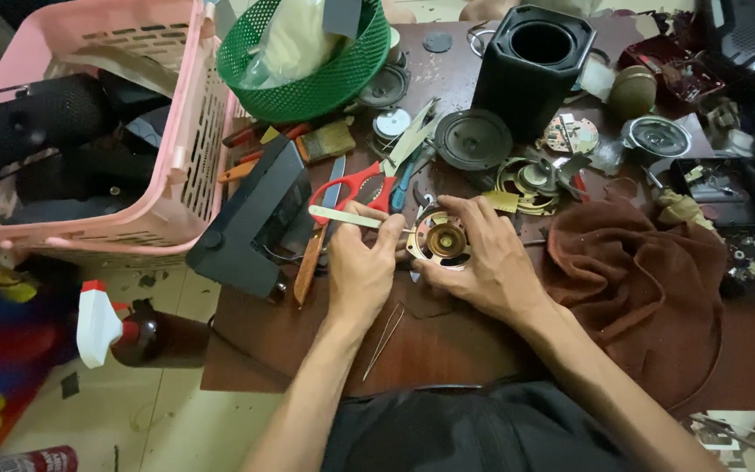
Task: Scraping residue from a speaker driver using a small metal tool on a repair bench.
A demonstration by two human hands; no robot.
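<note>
Cluttered with speaker parts and tools, a dark brown table point(447, 350) filled the view from the head camera. Near its middle the right hand point(482, 262) gripped a small round speaker frame point(439, 239), fingers curled over its rim, holding it just above the wood. The left hand point(360, 267) pinched a pale, thin-handled tool point(342, 216) whose tip met the frame's left edge. Tweezers point(384, 341) lay on the table below the left wrist. Red-handled scissors point(356, 185) lay just behind the hands, beside a black box point(251, 232) that overhung the table's left edge. A brown cloth point(648, 288) was bunched to the right of the right forearm. Farther back stood a black speaker housing point(530, 65), a loose speaker cone point(472, 138) just before it, and a green basket point(308, 79). A pink basket point(176, 131) sat off the left side, with a spray bottle point(102, 328) on the floor below it.
</note>
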